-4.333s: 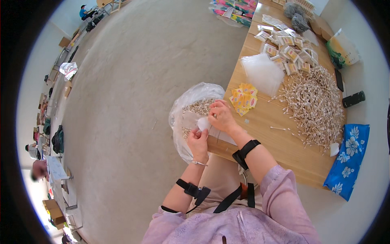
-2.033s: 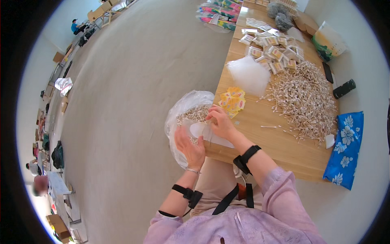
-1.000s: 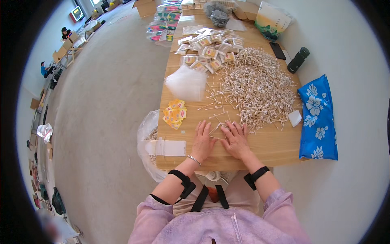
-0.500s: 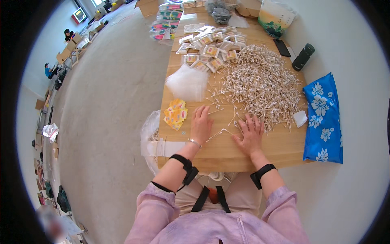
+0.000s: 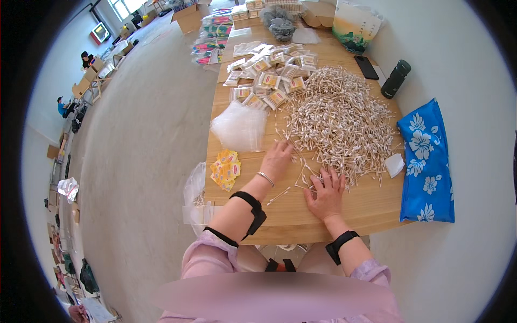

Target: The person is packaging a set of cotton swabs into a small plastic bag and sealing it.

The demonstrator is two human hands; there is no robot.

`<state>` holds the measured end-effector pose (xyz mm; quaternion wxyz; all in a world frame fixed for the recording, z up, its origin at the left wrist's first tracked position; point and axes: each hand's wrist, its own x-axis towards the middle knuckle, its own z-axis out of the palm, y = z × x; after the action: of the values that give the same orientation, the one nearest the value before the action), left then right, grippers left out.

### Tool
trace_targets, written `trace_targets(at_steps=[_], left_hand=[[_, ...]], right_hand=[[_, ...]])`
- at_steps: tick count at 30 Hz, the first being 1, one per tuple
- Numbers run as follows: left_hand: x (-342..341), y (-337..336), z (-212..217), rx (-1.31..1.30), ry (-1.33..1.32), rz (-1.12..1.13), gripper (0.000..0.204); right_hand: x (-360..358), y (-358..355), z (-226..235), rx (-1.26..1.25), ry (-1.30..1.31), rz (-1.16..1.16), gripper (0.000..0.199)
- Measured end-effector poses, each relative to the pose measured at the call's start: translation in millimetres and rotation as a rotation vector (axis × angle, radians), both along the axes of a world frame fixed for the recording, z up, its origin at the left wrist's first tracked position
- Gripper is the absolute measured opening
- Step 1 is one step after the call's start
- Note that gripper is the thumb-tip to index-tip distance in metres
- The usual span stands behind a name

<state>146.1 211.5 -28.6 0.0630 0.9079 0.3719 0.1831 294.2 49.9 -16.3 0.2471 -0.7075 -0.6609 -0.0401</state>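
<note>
A large heap of loose cotton swabs (image 5: 344, 118) covers the middle of the wooden table. At the heap's lower left edge, my left hand (image 5: 277, 160) rests palm down, its fingers loosely bent over a few stray swabs. My right hand (image 5: 326, 198) lies at the near edge of the heap, fingers spread and touching swabs. One loose swab (image 5: 278, 196) lies on bare wood between my two wrists. Left of my left hand are a stack of clear plastic bags (image 5: 239, 127) and some yellow printed cards (image 5: 225, 171).
Packed swab bags (image 5: 269, 81) are piled behind the clear bags. To the right lie a blue floral pouch (image 5: 427, 161) and a white scrap (image 5: 394, 164). A dark bottle (image 5: 396, 78) and a phone (image 5: 367, 68) sit near the wall. A plastic bag (image 5: 194, 188) hangs at the left edge.
My left hand has moved rightward, to the heap's edge, and its fingers bend more. My right hand still lies spread at the near edge. The view has shifted slightly.
</note>
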Motion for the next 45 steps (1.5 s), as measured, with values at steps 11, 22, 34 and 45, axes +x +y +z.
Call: trace_targets(at_steps=[11,22,34,45], left_hand=[[-38,-58,14,-0.081,-0.214,0.096,0.039],[-54,-115,-6,-0.199,-0.41,0.126,0.03],[-77,-138,-3,-0.196,-0.473,0.165,0.01],[-77,-141,17,-0.033,-0.482,0.376,0.037]], right_hand=[[4,0,-2,0.114,0.044,-0.005,0.019],[2,2,-13,0.137,-0.012,-0.1,0.014],[-10,66,-5,0.006,-0.107,0.281,0.011],[-68,18,-12,0.037,0.154,0.287,0.021]])
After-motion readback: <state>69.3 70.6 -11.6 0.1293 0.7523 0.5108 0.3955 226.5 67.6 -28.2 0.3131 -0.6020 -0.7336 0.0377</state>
